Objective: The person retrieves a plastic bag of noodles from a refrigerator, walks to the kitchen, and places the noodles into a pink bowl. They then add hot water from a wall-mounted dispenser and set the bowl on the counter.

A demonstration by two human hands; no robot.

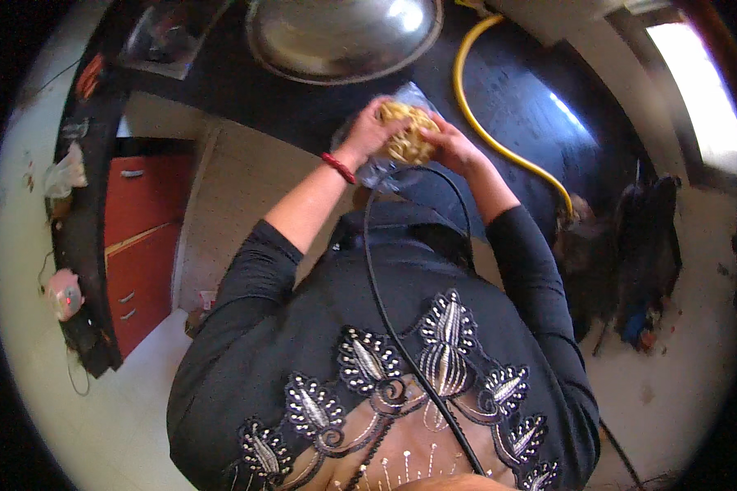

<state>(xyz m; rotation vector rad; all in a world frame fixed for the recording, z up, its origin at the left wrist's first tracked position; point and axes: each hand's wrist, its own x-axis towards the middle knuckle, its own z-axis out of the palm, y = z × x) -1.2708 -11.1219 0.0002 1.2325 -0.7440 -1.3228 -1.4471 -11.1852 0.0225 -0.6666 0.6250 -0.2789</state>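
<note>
A clump of pale yellow noodles [409, 142] is held up between both my hands, above the near part of a dark worktop. My left hand [368, 130], with a red bracelet [338, 168] at its wrist, grips the clump from the left. From the right, my right hand [453, 146] presses its fingers against it. A clear plastic bag [413, 97] shows behind and below the noodles; I cannot tell whether it wraps any of them.
A large round metal wok or lid [344, 43] lies beyond my hands on the black worktop [221, 73]. A yellow hose [467, 104] curves across it on the right. Red drawers [150, 190] stand at left, near a pink appliance [65, 294]. A black cable [371, 264] hangs before me.
</note>
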